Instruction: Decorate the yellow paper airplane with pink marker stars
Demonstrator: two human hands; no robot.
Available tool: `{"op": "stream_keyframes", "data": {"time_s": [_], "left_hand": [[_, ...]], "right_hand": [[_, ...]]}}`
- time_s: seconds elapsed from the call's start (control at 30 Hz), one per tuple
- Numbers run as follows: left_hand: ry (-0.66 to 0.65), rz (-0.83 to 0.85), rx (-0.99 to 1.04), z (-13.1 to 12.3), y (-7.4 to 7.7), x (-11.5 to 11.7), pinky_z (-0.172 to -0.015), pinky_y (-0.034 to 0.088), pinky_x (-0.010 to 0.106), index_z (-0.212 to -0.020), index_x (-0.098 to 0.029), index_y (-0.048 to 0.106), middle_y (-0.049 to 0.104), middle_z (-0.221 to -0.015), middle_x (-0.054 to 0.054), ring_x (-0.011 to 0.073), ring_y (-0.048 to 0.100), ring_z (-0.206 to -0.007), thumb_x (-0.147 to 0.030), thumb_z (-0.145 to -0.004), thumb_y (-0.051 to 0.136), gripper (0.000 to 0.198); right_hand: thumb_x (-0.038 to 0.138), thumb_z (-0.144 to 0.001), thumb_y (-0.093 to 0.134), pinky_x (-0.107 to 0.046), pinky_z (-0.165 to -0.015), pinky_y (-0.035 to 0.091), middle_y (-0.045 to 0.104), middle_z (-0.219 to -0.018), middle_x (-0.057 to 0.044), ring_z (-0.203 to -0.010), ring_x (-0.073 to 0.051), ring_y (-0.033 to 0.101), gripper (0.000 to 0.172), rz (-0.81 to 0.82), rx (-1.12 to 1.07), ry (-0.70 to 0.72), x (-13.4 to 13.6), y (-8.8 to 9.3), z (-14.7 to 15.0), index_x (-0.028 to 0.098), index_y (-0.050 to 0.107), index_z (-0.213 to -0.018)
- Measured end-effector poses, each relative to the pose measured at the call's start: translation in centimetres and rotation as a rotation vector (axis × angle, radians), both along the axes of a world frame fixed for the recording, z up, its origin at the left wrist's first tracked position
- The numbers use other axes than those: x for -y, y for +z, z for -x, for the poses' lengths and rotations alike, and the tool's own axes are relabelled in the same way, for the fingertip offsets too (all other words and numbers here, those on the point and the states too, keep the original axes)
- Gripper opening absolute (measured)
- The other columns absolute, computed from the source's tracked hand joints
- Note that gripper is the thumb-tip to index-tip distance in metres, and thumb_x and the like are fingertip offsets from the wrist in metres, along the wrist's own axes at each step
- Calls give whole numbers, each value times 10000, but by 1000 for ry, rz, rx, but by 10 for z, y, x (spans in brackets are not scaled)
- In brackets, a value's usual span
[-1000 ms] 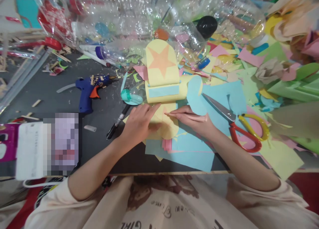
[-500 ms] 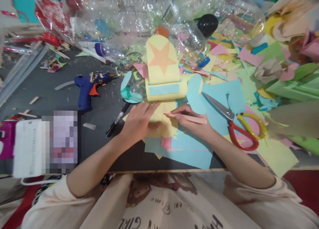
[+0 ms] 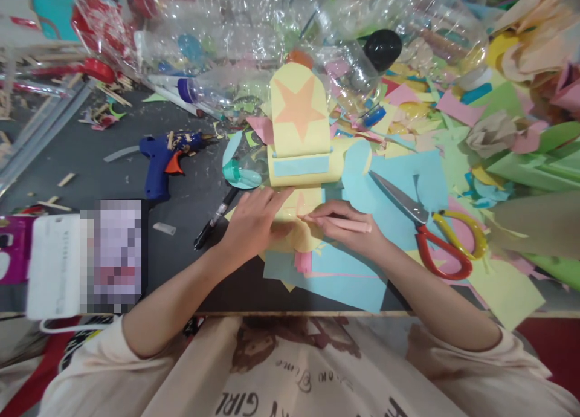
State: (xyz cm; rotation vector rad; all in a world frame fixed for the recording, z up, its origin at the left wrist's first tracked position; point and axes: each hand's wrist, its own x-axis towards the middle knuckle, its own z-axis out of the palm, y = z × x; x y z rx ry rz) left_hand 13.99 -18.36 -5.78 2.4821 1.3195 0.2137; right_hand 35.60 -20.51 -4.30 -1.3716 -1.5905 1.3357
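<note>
My left hand lies flat with fingers stretched, pressing down a rounded yellow paper piece on a stack of blue, pink and yellow sheets. My right hand is closed around a pink pencil, its tip touching the yellow piece beside my left fingers. Just beyond stands a yellow paper craft with an orange star and a blue strip.
Red-and-yellow scissors lie to the right on blue paper. A blue glue gun, a black pen and a teal-capped bottle lie to the left. Clear plastic bottles pile at the back. Paper scraps cover the right side. A white device sits at left.
The right hand with the pencil has shifted slightly left and down along the yellow piece. The left hand stays pressed in place.
</note>
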Motion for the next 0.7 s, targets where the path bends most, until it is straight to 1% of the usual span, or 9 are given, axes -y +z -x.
{"op": "stream_keyframes", "data": {"time_s": [0.13,0.2,0.3,0.37,0.53,0.7], "left_hand": [[-3,13,-6,0,1,0,-840,424,356,-1399,-199,504,651,-1048,93,282,605,-1018,-359,-925,600,509],[-4,12,-11,0,1,0,-842,424,356,-1399,-199,505,651,-1050,92,282,603,-1020,-360,-929,595,505],[0,14,-16,-1,1,0,-838,427,355,-1397,-201,509,652,-1039,90,280,605,-1014,-347,-934,593,492],[5,15,-20,-1,1,0,-839,431,356,-1397,-205,510,650,-1039,90,282,606,-1013,-333,-928,607,496],[3,-5,-21,1,0,1,-840,435,363,-1383,-195,524,652,-1031,93,286,611,-1001,-338,-923,621,491],[3,-7,-13,0,-1,0,-844,434,357,-1388,-206,514,656,-1037,92,278,607,-997,-399,-949,573,483]], "right_hand": [[436,-860,652,-326,-649,543,748,-765,-41,-698,-175,676,255,4,10,41,1,0,-3,221,772,-795],[451,-868,648,-332,-653,552,755,-782,-40,-723,-182,687,261,23,-12,-6,1,0,-3,229,777,-818],[405,-883,639,-343,-722,576,779,-875,-39,-828,-195,714,213,43,-47,-86,1,2,-3,244,778,-876],[376,-882,639,-343,-745,578,786,-908,-34,-860,-195,718,187,58,-42,-94,1,3,-2,251,777,-894],[387,-864,640,-344,-713,569,776,-857,-35,-808,-194,704,196,63,-6,-87,0,3,1,238,766,-882],[474,-852,645,-352,-687,556,748,-771,-46,-748,-199,691,283,27,8,-47,0,1,2,219,744,-775]]}}
